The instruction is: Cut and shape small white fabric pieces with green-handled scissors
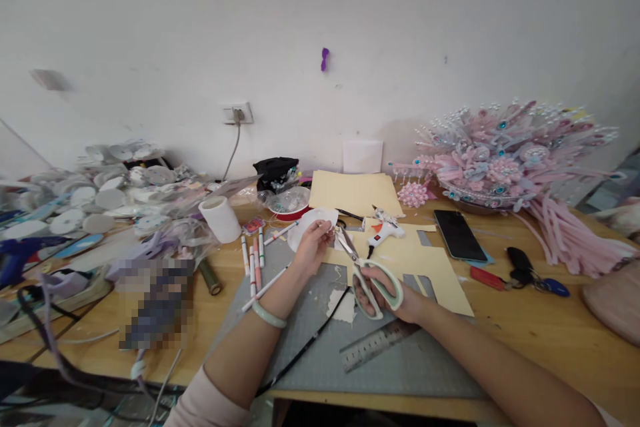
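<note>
My left hand [316,244] pinches the edge of a thin white piece [301,228] over the grey cutting mat [320,347]. My right hand [383,290] is closed around the white and green handles of the scissors [349,245], their blades pointing up and left towards my left fingertips. The exact spot where the blades meet the piece is too small to tell. Under and beyond my right hand lie cream card sheets [445,277]. A white glue gun [386,232] rests just above the scissors, and a metal ruler [373,345] lies below my right hand.
Several markers [257,260] and a white cup [220,220] stand or lie left of my left hand. A black phone [459,235], keys [521,268] and a pink beaded decoration pile [500,167] are on the right. A black cable [305,347] crosses the mat.
</note>
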The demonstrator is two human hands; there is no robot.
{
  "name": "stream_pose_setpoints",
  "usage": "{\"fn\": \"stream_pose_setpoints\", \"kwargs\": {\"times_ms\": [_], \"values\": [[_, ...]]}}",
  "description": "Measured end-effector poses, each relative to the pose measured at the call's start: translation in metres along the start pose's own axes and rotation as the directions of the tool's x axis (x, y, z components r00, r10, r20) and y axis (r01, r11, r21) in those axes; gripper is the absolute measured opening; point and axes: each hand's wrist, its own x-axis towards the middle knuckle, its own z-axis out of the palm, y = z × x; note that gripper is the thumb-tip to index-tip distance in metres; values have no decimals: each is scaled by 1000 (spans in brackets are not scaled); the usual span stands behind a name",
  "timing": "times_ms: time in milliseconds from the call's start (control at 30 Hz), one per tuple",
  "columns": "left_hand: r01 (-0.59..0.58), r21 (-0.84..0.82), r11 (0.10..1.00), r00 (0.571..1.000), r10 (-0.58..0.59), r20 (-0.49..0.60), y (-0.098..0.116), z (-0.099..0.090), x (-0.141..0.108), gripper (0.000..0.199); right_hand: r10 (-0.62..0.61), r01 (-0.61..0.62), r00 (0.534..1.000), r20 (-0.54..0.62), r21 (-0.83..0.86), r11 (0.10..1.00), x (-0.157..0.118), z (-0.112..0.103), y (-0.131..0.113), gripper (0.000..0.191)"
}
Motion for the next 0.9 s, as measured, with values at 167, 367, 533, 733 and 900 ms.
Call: {"fn": "stream_pose_setpoints", "kwargs": {"times_ms": [167, 367, 533, 733, 900], "values": [[-17, -15, 1000, 1000, 18, 16, 1, 1, 0, 33, -19, 19, 1000, -18, -18, 1000, -1, 2, -1, 37], [23, 43, 999, 999, -25, 44, 4, 6, -7, 31, -268, 241, 954, -137, -186, 953, -2, 6, -4, 31], [121, 237, 964, 974, -162, 161, -4, 19, -21, 28, -478, 356, 808, -344, -361, 862, 0, 5, -15, 34], [133, 336, 932, 966, -198, 168, -15, 26, -30, 29, -524, 354, 754, -396, -428, 832, 8, -2, -18, 39], [160, 323, 933, 962, -220, 162, -17, 25, -30, 28, -548, 339, 728, -412, -479, 810, 10, -5, -16, 37]]}}
